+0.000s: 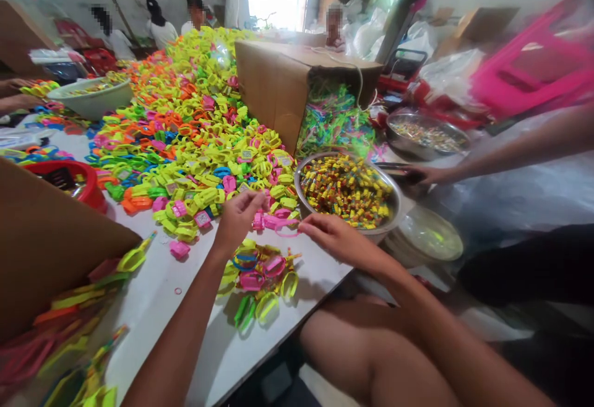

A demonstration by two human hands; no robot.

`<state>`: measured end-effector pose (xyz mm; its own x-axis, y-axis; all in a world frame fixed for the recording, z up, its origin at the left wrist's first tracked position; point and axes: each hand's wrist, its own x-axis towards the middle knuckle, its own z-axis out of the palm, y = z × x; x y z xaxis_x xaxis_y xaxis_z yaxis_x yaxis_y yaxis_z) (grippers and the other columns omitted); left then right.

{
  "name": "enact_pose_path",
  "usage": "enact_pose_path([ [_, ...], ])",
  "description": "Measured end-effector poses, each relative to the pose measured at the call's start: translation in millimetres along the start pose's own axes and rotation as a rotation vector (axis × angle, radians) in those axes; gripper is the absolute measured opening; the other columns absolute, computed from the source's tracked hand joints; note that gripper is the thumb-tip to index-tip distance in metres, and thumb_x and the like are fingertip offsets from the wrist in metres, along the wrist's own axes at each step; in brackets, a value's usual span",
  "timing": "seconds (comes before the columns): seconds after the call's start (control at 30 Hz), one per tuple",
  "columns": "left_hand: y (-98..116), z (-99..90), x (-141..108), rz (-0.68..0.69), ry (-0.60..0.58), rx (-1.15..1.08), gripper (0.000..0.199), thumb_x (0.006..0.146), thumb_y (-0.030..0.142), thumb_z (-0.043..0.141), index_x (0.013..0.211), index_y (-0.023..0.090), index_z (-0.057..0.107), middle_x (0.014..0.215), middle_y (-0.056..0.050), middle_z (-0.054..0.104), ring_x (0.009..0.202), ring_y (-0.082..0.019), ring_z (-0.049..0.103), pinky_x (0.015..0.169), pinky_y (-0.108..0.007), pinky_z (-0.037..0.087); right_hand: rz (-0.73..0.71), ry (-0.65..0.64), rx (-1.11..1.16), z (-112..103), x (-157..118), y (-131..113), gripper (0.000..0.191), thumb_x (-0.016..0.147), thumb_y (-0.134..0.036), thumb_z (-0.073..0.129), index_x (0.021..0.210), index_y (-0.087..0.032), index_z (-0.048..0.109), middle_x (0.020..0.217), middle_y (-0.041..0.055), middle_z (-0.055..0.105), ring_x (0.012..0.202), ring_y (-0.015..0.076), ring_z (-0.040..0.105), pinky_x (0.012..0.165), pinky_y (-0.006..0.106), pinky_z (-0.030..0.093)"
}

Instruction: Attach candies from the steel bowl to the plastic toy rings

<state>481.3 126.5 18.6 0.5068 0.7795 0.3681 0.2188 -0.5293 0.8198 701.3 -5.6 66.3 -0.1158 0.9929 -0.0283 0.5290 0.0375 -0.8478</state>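
Observation:
My right hand is closed in a pinch on the end of a pink toy watch strap at the edge of the big pile. My left hand is beside it, thumb and fingers pressed together; whatever is between its fingertips is hidden. Below my hands, a small heap of toy watches in yellow, pink, green and blue lies on the white table, with small yellow-and-red pieces among them. A metal bowl full of such small yellow-and-red pieces stands just beyond my right hand.
A large pile of bright toy watches covers the table. A cardboard box spills green strips. A red basin, a pale bowl and a cardboard box stand left. A co-worker's arm reaches in from the right.

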Motion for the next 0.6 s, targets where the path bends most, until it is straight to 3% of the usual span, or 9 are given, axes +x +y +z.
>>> enact_pose_path([
  [0.07, -23.7, 9.3, 1.0, -0.020, -0.086, 0.083, 0.025, 0.104, 0.032, 0.059, 0.109, 0.019, 0.079, 0.111, -0.011, 0.080, 0.106, -0.028, 0.073, 0.098, -0.041, 0.055, -0.057, -0.106, -0.100, 12.1, 0.6, 4.5, 0.034, 0.111, -0.045, 0.055, 0.103, -0.016, 0.071, 0.092, 0.0030, 0.071, 0.084, 0.0163, 0.062, 0.077, 0.028, 0.044],
  [0.13, -40.6, 18.9, -1.9, -0.005, -0.175, 0.134, 0.023, 0.094, 0.024, 0.069, 0.114, 0.021, 0.080, 0.124, -0.011, 0.079, 0.120, -0.031, 0.067, 0.109, -0.046, 0.048, -0.117, -0.177, -0.160, 27.3, 1.1, 5.2, 0.029, 0.113, -0.040, 0.053, 0.108, -0.017, 0.069, 0.096, 0.0031, 0.073, 0.086, 0.0164, 0.065, 0.079, 0.027, 0.046],
  [0.3, -55.7, 27.1, -13.4, -0.013, -0.280, 0.220, 0.032, 0.083, 0.019, 0.071, 0.113, 0.025, 0.081, 0.122, -0.011, 0.078, 0.126, -0.035, 0.059, 0.112, -0.051, 0.040, -0.242, -0.161, -0.390, 51.9, 11.7, 7.7, 0.021, 0.112, -0.031, 0.055, 0.116, -0.016, 0.069, 0.109, 0.0088, 0.074, 0.099, 0.0210, 0.065, 0.088, 0.032, 0.050],
  [0.4, -59.2, 21.6, -9.3, -0.036, -0.268, 0.238, 0.027, 0.079, 0.023, 0.075, 0.106, 0.024, 0.082, 0.115, -0.012, 0.080, 0.122, -0.037, 0.059, 0.110, -0.052, 0.039, -0.271, -0.154, -0.469, 54.5, 19.8, 14.3, 0.019, 0.110, -0.031, 0.060, 0.115, -0.016, 0.071, 0.117, 0.0120, 0.073, 0.112, 0.0252, 0.061, 0.100, 0.038, 0.049],
  [0.5, -58.9, 13.6, 1.8, -0.088, -0.198, 0.234, 0.022, 0.084, 0.037, 0.078, 0.099, 0.023, 0.084, 0.106, -0.012, 0.081, 0.114, -0.038, 0.060, 0.105, -0.051, 0.042, -0.283, -0.151, -0.545, 57.1, 24.0, 18.6, 0.018, 0.105, -0.029, 0.069, 0.116, -0.016, 0.073, 0.122, 0.0156, 0.070, 0.117, 0.0294, 0.058, 0.104, 0.044, 0.048],
  [0.6, -49.9, 1.3, 9.8, -0.160, -0.108, 0.196, 0.038, 0.088, 0.054, 0.076, 0.102, 0.020, 0.083, 0.099, -0.012, 0.081, 0.100, -0.033, 0.067, 0.091, -0.042, 0.049, -0.303, -0.132, -0.558, 50.9, 25.2, 15.1, 0.027, 0.104, -0.028, 0.070, 0.129, -0.018, 0.070, 0.129, 0.0151, 0.068, 0.117, 0.0280, 0.060, 0.101, 0.040, 0.050],
])
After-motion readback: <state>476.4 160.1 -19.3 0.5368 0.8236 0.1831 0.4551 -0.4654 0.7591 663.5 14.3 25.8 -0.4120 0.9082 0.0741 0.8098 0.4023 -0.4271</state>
